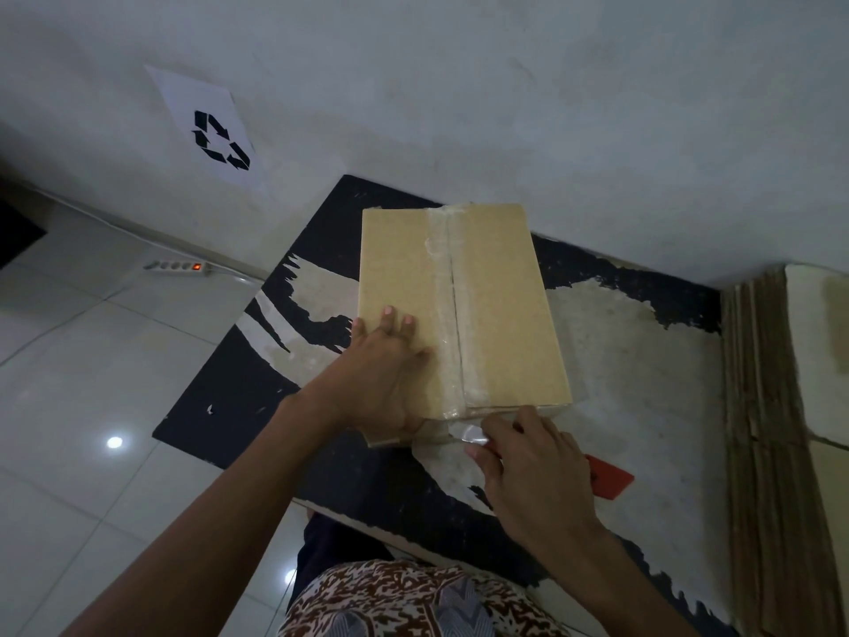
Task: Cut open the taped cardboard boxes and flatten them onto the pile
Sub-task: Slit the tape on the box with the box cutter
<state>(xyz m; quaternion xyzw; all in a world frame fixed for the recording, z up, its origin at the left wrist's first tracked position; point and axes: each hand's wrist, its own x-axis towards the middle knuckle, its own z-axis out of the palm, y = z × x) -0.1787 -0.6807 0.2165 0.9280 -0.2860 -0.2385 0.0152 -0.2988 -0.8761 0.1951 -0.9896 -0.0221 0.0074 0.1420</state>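
Box [459, 310]: brown cardboard, closed, laid flat on a worn black table top [285, 388] just beside the wall; centre seam covered by clear tape [448, 314] run lengthwise.
Left hand [390, 374]: laid flat on the box lid left of the tape, fingers straight and spread, lid pressed down.
Right hand [528, 471]: placed at the near end of the box, fingers curled round a red cutter [608, 475]; red handle seen sticking out behind the hand, blade tip hidden.
Tape end: loose clear strip seen at the near box edge, touched by the right fingertips; whether it is pinched cannot be told.
Pile [772, 452]: flattened cardboard stacked at the right, well apart from the box.
Wall: recycling sign [206, 131] pasted on the left.
Floor: white tiles, power strip [179, 267] by the skirting.
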